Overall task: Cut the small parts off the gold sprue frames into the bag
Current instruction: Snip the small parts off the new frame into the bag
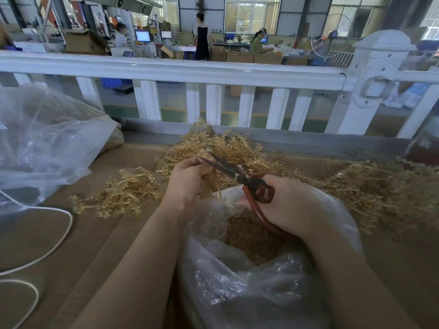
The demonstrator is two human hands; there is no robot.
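Bag [249, 281], right grip [287, 205] — scissors [237, 173], blades apart

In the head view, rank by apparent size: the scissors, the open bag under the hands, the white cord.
1. Open bag, nearness enlarges it.
2. White cord, partly cut off at the frame edge, so unsure.
3. Scissors.

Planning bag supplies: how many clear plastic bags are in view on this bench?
2. One clear bag sits open under the hands, holding cut gold parts. Another clear bag lies crumpled at the far left. Others may be hidden beyond the frame.
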